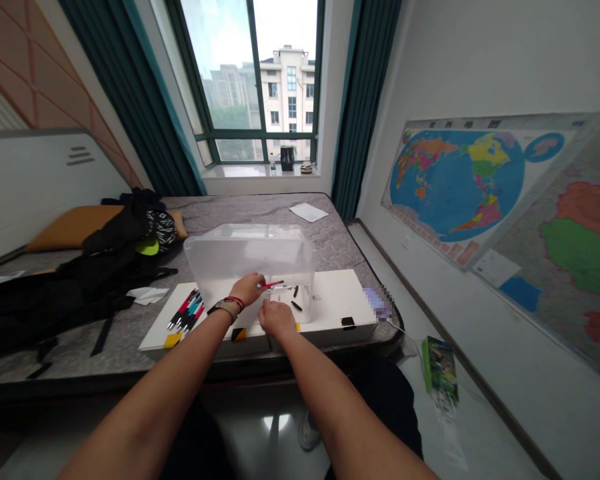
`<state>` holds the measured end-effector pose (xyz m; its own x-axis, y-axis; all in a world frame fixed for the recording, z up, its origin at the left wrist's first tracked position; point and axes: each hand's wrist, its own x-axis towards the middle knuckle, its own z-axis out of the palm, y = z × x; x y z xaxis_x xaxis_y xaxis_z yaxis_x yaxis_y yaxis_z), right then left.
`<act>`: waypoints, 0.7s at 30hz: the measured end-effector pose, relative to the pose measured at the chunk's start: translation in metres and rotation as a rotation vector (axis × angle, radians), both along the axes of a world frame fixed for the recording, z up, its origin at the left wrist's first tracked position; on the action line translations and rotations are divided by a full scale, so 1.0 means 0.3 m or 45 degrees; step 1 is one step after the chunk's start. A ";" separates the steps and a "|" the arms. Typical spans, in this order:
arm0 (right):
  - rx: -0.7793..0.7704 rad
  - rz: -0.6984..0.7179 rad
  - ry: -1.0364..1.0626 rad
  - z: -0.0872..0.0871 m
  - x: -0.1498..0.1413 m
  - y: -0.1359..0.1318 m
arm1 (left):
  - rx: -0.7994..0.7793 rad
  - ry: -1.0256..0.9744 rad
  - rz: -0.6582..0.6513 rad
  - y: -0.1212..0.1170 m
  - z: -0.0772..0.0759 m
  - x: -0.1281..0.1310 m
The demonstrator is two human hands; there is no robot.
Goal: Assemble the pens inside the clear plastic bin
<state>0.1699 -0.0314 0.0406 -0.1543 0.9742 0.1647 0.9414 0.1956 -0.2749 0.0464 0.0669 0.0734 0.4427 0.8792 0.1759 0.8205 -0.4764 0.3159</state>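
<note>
Hands meet at the near edge of a clear plastic storage bin that stands on a white board laid across a grey, marble-patterned table. The left hand, with a watch and red cord at the wrist, has its fingers pinched shut around a red pen, which lies roughly level and points right, seen against the bin's front wall. The right hand sits just below and beside it, fingers curled downward onto the board; whether it grips anything cannot be told from this angle. Small dark pen pieces, possibly caps, lie close to the right of both hands at the foot of the bin. A bundle of coloured pens rests on the left end of the board, well clear of the hands. Black clothing and a bag are heaped on the table's left side, a sheet of paper lies near the far edge, and a world map hangs on the right-hand wall. Behind the table, a window framed by teal curtains looks out on apartment blocks.
</note>
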 end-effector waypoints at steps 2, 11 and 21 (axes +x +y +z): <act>-0.003 0.003 -0.003 0.000 0.000 0.000 | -0.014 -0.244 0.146 -0.014 0.003 -0.022; -0.023 -0.016 -0.007 0.001 -0.006 -0.003 | -0.082 -1.138 0.317 -0.215 0.002 -0.114; -0.021 -0.045 -0.033 0.008 -0.013 -0.009 | -0.406 -1.929 0.372 -0.334 0.026 -0.122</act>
